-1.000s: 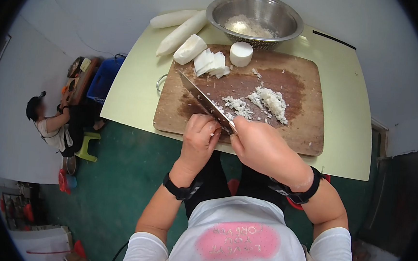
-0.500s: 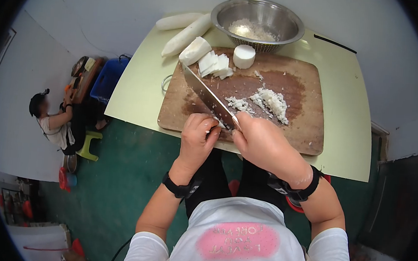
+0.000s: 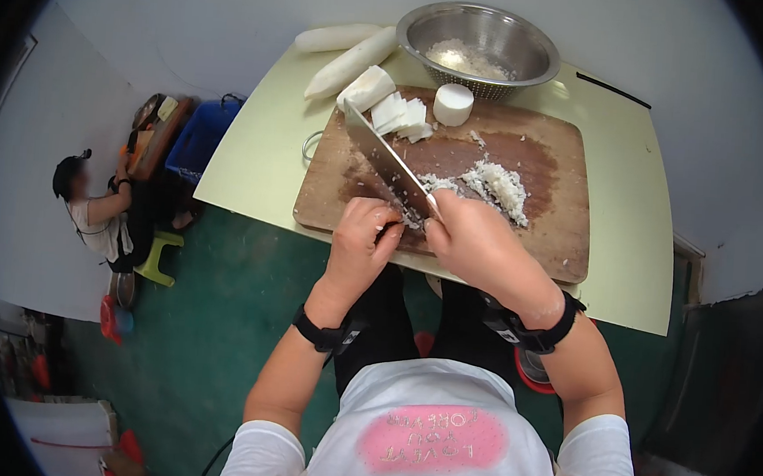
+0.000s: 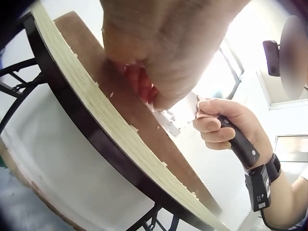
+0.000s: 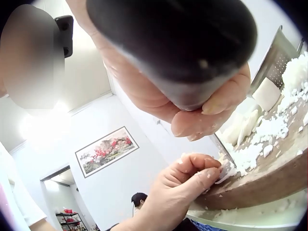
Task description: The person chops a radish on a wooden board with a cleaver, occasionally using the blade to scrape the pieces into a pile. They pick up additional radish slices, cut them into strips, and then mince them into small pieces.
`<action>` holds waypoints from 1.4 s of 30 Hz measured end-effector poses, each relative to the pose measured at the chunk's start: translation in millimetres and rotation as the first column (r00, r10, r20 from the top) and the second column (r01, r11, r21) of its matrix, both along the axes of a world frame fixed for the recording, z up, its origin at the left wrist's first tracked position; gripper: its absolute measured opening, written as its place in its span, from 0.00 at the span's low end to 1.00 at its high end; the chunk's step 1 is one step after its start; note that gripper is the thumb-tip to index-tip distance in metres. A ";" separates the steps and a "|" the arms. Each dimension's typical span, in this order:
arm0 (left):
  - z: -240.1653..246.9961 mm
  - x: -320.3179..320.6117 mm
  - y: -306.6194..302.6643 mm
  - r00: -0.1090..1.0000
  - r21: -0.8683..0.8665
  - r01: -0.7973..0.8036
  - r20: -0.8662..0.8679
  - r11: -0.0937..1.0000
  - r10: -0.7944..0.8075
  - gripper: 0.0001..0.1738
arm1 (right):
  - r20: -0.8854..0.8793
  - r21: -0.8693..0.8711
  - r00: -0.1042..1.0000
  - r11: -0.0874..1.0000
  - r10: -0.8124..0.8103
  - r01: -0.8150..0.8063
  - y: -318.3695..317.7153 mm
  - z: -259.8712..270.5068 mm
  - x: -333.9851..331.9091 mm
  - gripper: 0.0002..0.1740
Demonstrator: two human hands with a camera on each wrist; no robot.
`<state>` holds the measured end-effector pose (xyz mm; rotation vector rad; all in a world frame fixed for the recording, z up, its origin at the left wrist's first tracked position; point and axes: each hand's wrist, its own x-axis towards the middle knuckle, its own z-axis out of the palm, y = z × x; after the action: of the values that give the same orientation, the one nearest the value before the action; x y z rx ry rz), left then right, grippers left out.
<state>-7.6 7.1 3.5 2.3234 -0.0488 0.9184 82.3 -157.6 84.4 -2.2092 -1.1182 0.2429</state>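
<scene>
My right hand (image 3: 474, 244) grips a cleaver (image 3: 385, 159) by its black handle (image 4: 240, 144). The blade slants over the wooden cutting board (image 3: 318, 200), its far end overlapping a cut length of white radish (image 3: 370, 87) in the head view. At the board's near edge, the curled fingers of my left hand (image 3: 362, 241) pinch a small piece of white radish (image 5: 227, 172) close beside the blade. Minced radish (image 3: 502, 190) lies heaped right of the cleaver. Thin radish slices (image 3: 401, 115) and a round radish chunk (image 3: 454, 105) sit at the board's back.
Behind the board stands a perforated metal bowl (image 3: 535, 70) with minced radish inside. Two long white radishes (image 3: 350, 62) lie at the back left of the pale table (image 3: 253, 172). Left of the table, another person (image 3: 100, 209) sits by a blue crate (image 3: 207, 137).
The cleaver's far end has swung slightly away from me, so the blade stands steeper across the board. My left hand stays almost in place. The head view has shifted a little.
</scene>
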 end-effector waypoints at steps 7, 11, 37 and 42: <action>-2.0 4.1 -0.7 1.000 0.119 -0.017 0.019 0.993 0.015 0.09 | -0.053 -0.011 0.999 1.000 0.011 -0.011 -6.1 0.8 -7.9 0.10; -0.5 5.1 0.4 1.000 0.160 -0.015 0.017 0.987 0.012 0.09 | -0.007 -0.061 1.000 0.998 0.007 -0.007 6.7 -6.2 -3.3 0.10; 0.6 -5.3 5.7 0.998 0.152 -0.059 0.006 0.987 0.059 0.08 | -0.006 -0.026 1.000 0.999 0.028 -0.029 16.5 -0.5 -5.7 0.10; -0.5 -4.4 6.5 0.998 0.144 -0.063 0.022 0.988 0.061 0.08 | -0.007 -0.051 0.998 0.997 0.063 -0.064 16.0 -2.4 -2.1 0.11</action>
<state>-12.0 13.6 3.0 2.4627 -0.0521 0.9955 80.2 -141.5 82.0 -2.2191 -1.1930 0.3076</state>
